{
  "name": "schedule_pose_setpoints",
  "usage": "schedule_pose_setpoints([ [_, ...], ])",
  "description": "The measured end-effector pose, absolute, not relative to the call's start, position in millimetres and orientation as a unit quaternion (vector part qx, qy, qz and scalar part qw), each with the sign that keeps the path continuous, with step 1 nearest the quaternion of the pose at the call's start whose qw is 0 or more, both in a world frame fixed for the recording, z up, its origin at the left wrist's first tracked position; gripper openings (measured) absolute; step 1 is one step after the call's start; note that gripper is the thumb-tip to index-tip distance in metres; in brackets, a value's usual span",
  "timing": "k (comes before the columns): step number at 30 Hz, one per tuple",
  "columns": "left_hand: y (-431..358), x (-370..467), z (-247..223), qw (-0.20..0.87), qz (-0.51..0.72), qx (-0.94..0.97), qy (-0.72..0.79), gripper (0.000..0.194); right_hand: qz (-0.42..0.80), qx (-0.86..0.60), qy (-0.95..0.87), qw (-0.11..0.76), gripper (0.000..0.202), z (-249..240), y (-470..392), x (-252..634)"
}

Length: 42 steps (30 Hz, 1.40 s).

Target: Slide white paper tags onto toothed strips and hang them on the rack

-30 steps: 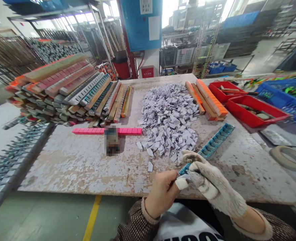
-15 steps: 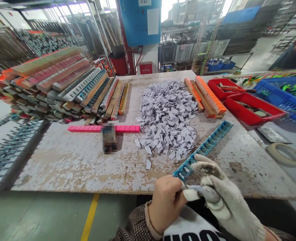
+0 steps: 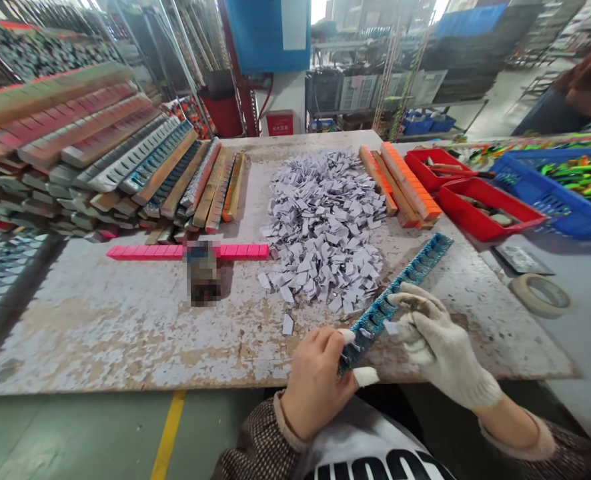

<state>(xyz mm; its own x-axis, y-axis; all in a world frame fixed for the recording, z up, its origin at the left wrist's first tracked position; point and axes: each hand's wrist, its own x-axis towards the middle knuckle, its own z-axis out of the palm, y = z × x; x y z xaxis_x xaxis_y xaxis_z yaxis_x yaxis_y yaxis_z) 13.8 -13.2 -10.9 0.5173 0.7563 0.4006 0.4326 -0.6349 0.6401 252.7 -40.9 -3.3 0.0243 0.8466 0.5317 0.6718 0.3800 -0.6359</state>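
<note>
Worn old worktop (image 3: 125, 333) here, paint flaking all over. Front edge runs right along the person's lap, and the best elbow room is the front left, from the left edge over to the hands. Between the hands and the front right corner there's another decent stretch of scuffed surface. Toward the back it gets tighter: a big heap of white pieces (image 3: 325, 227) fills the middle, a stack of bars (image 3: 90, 147) crowds the back left, and a few orange bars (image 3: 409, 181) sit by the right edge. A pink bar (image 3: 145, 253) lies parallel to the front edge, left of the heap. Past the right edge are red trays (image 3: 480, 230) and a tape roll (image 3: 523, 297).

The blue strip (image 3: 403, 283) slants from near the front edge up toward the right edge — glittery, with a row of dark curved slots and a couple of pale bits poking out at the near end. Can't tell if its far end touches down.

Left hand (image 3: 318, 383) is bare with taped fingertips, its grip closed around that near end. Right hand (image 3: 443, 347) is gloved, its grip pinching one small white piece (image 3: 390, 327) just beside the strip.
</note>
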Motion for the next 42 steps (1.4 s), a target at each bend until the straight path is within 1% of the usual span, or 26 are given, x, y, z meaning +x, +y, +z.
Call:
schedule_pose_setpoints([
  [2, -11.1, 8.0, -20.3, 0.231, 0.315, 0.838, 0.381, 0.043, 0.038, -0.545, -0.720, 0.428, 0.021, -9.4, -27.2, 263.4],
  [4, -13.3, 4.5, -29.5, 0.241, 0.293, 0.838, 0.393, 0.052, -0.026, -0.532, -0.759, 0.374, 0.018, -14.4, -18.6, 264.7],
  [6, -17.2, 4.3, -37.5, 0.257, 0.281, 0.833, 0.401, 0.058, -0.083, -0.513, -0.792, 0.321, 0.013, -15.7, -14.7, 260.1],
  [8, -20.3, 6.3, -43.2, 0.271, 0.281, 0.824, 0.410, 0.060, -0.103, -0.500, -0.813, 0.281, 0.010, -13.3, -13.0, 255.1],
  [11, -21.5, 9.6, -47.4, 0.284, 0.287, 0.815, 0.416, 0.058, -0.089, -0.495, -0.832, 0.234, 0.016, -5.7, -9.4, 253.8],
  [16, -20.9, 9.2, -50.5, 0.289, 0.289, 0.810, 0.421, 0.059, -0.011, -0.484, -0.856, 0.184, 0.026, 10.1, 5.8, 258.2],
  [19, -20.8, 7.7, -51.9, 0.287, 0.282, 0.816, 0.414, 0.063, 0.013, -0.472, -0.869, 0.150, 0.023, 18.3, 15.6, 254.6],
  [22, -20.6, 8.5, -53.4, 0.291, 0.280, 0.819, 0.408, 0.063, 0.040, -0.456, -0.880, 0.122, 0.017, 19.6, 20.6, 252.1],
  [24, -21.0, 9.9, -54.6, 0.296, 0.285, 0.817, 0.405, 0.062, 0.069, -0.449, -0.883, 0.119, 0.014, 16.0, 20.2, 254.1],
  [27, -21.5, 9.8, -54.3, 0.308, 0.285, 0.813, 0.404, 0.058, 0.078, -0.445, -0.881, 0.143, 0.018, 6.6, 15.2, 260.3],
  [29, -18.4, 5.7, -49.9, 0.328, 0.274, 0.812, 0.398, 0.056, 0.049, -0.447, -0.876, 0.174, 0.022, -0.1, 10.9, 263.0],
  [32, -2.8, -4.8, -36.0, 0.407, 0.251, 0.799, 0.365, 0.056, 0.014, -0.465, -0.854, 0.234, 0.021, -8.1, 5.1, 261.2],
  [34, 14.9, -8.1, -24.8, 0.438, 0.231, 0.785, 0.372, 0.050, 0.017, -0.473, -0.839, 0.268, 0.020, -11.2, 1.4, 256.0],
  [35, 24.7, -6.7, -20.1, 0.424, 0.219, 0.784, 0.398, 0.043, 0.021, -0.473, -0.835, 0.281, 0.020, -12.1, -0.6, 252.6],
  [37, 43.7, 3.0, -14.0, 0.339, 0.178, 0.804, 0.456, 0.029, 0.033, -0.469, -0.831, 0.297, 0.017, -13.1, -5.4, 245.6],
  [39, 58.5, 19.0, -13.1, 0.254, 0.124, 0.833, 0.475, 0.027, 0.050, -0.464, -0.831, 0.302, 0.015, -14.0, -11.1, 240.4],
  [40, 63.8, 27.4, -14.1, 0.228, 0.102, 0.845, 0.473, 0.029, 0.063, -0.462, -0.831, 0.302, 0.015, -14.6, -14.0, 239.2],
  [42, 71.0, 40.7, -17.7, 0.208, 0.082, 0.857, 0.465, 0.032, 0.091, -0.469, -0.819, 0.319, 0.016, -15.8, -18.8, 240.2],
])
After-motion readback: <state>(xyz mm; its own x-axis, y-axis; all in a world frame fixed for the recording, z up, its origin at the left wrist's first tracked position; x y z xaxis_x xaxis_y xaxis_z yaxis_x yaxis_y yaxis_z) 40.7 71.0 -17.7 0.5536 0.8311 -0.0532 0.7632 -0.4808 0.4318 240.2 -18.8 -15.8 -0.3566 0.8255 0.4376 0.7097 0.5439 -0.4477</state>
